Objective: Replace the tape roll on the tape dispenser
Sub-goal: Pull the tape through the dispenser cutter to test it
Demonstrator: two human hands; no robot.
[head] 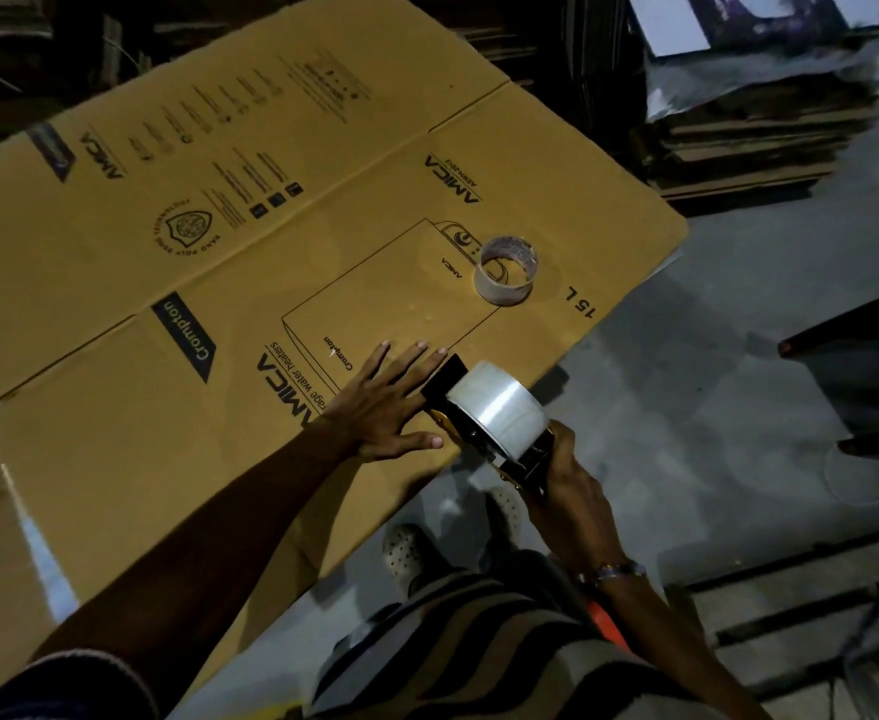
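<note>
My right hand [564,485] is gripping the tape dispenser [499,439] by its handle, full tape roll [497,407] seemingly seated already. My left hand [385,402] is pressing flat, fingers spread, on the flattened carton [271,226]. The spent core [507,270] is sitting at one o'clock. Next I'm threading the tape end forward, probably.

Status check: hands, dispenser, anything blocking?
Left hand flat on the cardboard. Right hand grips the dispenser, full roll mounted. Empty core lies apart on the cardboard; nothing blocking.
</note>
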